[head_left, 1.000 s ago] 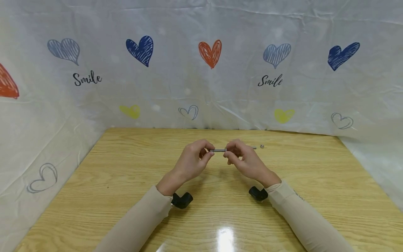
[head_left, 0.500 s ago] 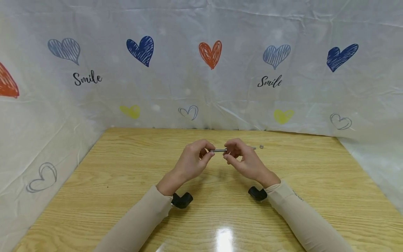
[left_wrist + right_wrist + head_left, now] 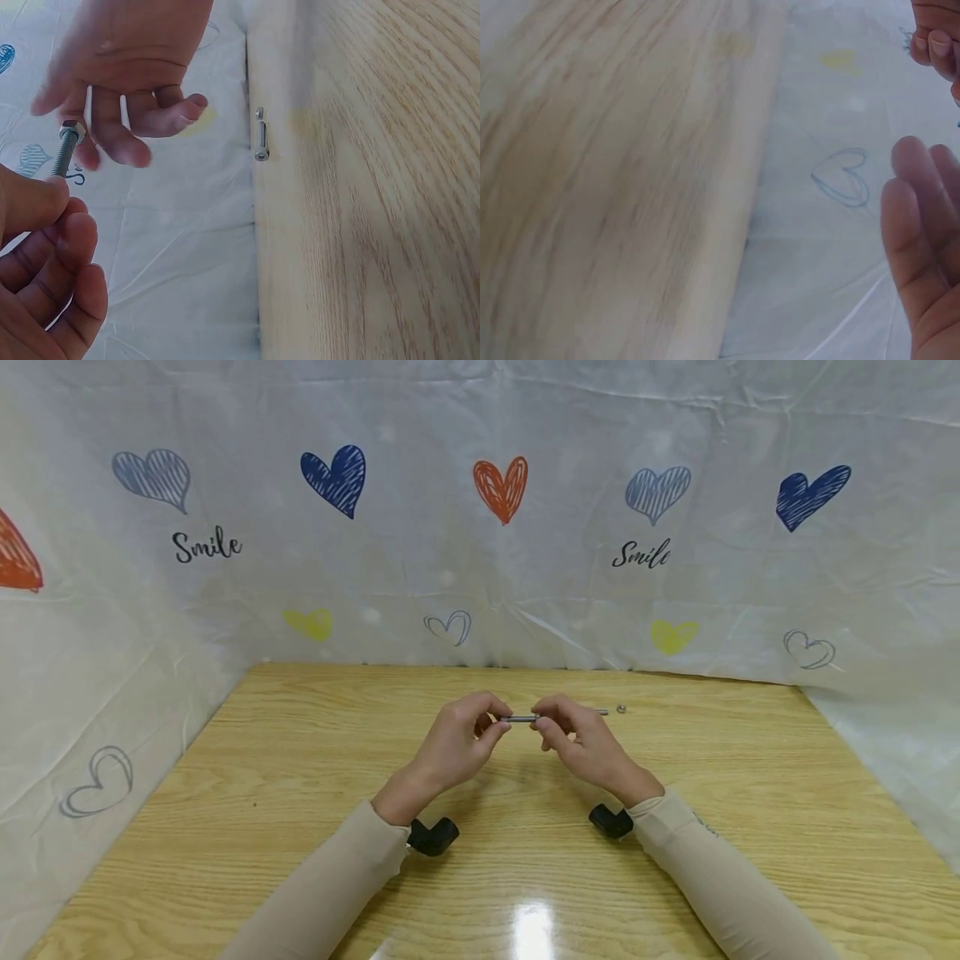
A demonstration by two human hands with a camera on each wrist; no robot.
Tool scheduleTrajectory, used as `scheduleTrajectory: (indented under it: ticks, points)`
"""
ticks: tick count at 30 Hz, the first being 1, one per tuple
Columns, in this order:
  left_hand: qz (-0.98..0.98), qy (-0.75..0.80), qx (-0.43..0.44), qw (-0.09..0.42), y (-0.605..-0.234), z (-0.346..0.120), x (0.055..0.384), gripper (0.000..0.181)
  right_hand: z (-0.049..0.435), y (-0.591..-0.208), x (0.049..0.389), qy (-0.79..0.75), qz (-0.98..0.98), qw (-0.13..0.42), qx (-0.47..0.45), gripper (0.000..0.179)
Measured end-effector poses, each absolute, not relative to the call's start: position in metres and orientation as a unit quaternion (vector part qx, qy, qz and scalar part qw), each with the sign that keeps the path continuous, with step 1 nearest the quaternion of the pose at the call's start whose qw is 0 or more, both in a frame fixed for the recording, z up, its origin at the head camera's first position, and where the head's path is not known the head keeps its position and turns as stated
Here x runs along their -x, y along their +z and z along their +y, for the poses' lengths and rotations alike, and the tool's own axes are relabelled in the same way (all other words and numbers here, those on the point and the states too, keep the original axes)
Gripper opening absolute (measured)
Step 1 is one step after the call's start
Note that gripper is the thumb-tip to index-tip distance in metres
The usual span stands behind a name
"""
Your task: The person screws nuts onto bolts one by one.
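Note:
My left hand [image 3: 459, 739] pinches a metal bolt [image 3: 519, 719] between thumb and fingertips, above the table. In the left wrist view the threaded shank [image 3: 63, 159] juts out of those fingers, with a hex nut [image 3: 73, 129] at its far end. My right hand [image 3: 585, 742] is at the nut. One of its fingers passes behind the nut, and the thumb [image 3: 46, 99] stands a little apart from it. Whether that finger touches the nut I cannot tell. In the right wrist view its fingers [image 3: 904, 232] look nearly straight; bolt and nut are not visible there.
A second bolt [image 3: 262, 141] and a loose nut [image 3: 621, 709] lie on the wooden table [image 3: 315, 777] behind my right hand. A white cloth [image 3: 405, 568] printed with hearts hangs behind the table. Black wrist mounts [image 3: 433, 837] sit under both sleeves.
My right hand's thumb and fingers spread a little at the nut, then came closer together again. The left hand and bolt have stayed almost still.

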State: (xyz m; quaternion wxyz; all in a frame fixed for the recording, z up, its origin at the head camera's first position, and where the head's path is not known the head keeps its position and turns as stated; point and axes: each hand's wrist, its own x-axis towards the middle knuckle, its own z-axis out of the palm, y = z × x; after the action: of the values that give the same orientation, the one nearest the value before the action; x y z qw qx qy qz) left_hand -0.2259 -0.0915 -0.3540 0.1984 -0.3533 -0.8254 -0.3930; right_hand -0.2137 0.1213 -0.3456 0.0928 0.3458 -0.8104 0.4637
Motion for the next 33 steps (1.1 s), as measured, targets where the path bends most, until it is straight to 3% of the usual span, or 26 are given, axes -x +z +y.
scheduleTrajectory:
  ticks: [6,19,28,33]
  points:
    - [-0.826,-0.394,0.353,0.197,-0.354,-0.092,0.226,0.011,0.121,-0.349,0.215,0.47,-0.795,0.115,-0.365,0.027]
    - [-0.83,-0.392,0.345,0.193,-0.357,-0.092,0.226,0.011,0.126,-0.381,0.242,0.469,-0.789,0.122,-0.377,0.01]
    - [-0.824,-0.395,0.354,0.198,-0.357,-0.092,0.226,0.011,0.127,-0.38,0.241,0.453,-0.805,0.117,-0.365,0.013]
    - [-0.825,-0.395,0.353,0.196,-0.357,-0.092,0.226,0.01,0.125,-0.379,0.239,0.443,-0.811,0.122,-0.362,0.029]
